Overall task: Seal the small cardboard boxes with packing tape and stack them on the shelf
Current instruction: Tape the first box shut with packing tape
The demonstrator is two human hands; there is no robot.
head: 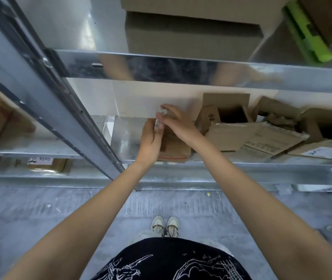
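Both hands are meeting over the small cardboard box [174, 150] lying on the metal shelf [128, 136]. The left hand [151, 138] and right hand [176, 122] are pinching a small whitish thing [160, 118] (too blurred to name) between fingertips.

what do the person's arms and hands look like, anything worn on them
Both forearms are bare up to the frame edge: no sleeves, gloves, watch or bands show. The left hand and right hand carry no visible rings or markings. Fingertips are too blurred to judge further.
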